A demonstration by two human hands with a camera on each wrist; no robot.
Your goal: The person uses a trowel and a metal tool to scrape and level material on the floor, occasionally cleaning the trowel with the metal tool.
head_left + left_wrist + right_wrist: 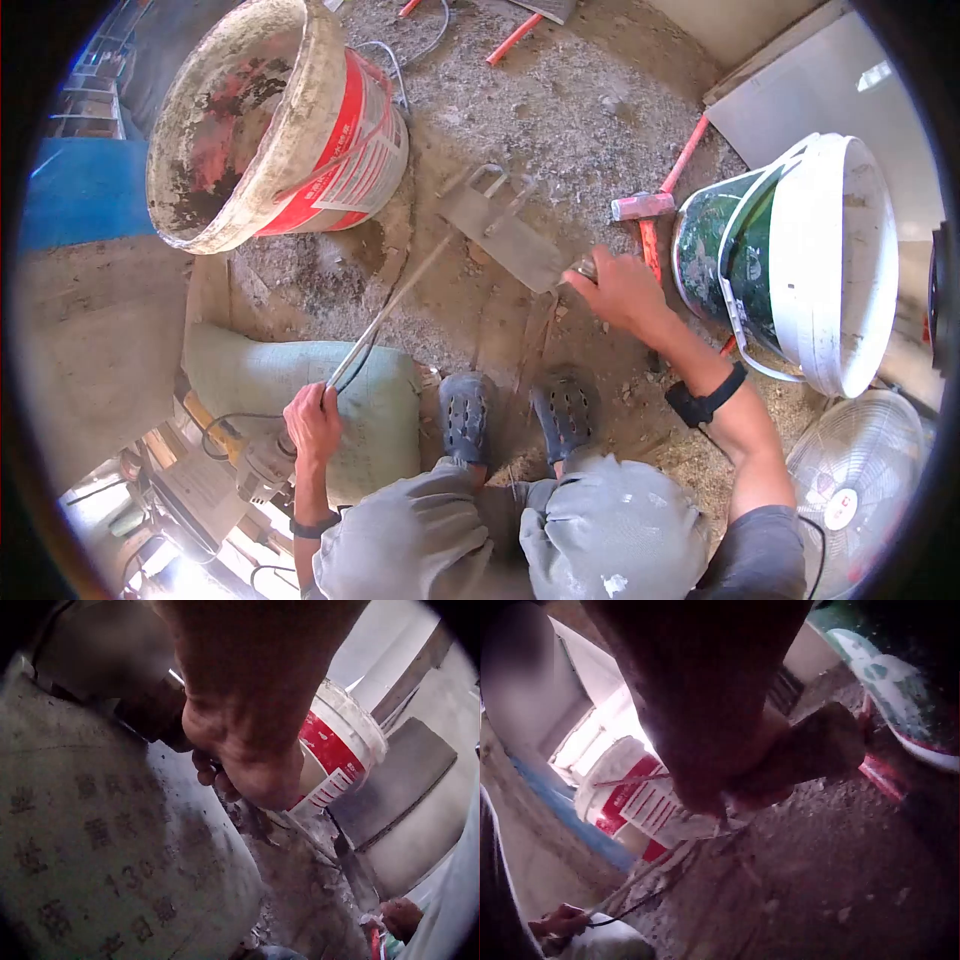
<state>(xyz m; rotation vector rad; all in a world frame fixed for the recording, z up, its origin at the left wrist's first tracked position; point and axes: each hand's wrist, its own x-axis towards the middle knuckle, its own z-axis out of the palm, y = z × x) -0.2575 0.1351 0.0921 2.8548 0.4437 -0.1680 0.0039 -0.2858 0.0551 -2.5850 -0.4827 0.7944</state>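
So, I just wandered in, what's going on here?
A person's left hand grips a thin rod, while their right hand holds a flat-bladed metal trowel by its handle. The rod's far end comes up to the blade, though I can't tell if they touch. A red-labelled bucket sits ahead to the left, and a sledgehammer lies near the green-and-white bucket.

The metal plate tool [512,245] is flat, grey and elongated, with raised metal loops at its far end; it slants across the head view. The slim, pale rod [390,309] is straight and inclined, its far tip just beside the metal plate tool's left edge.
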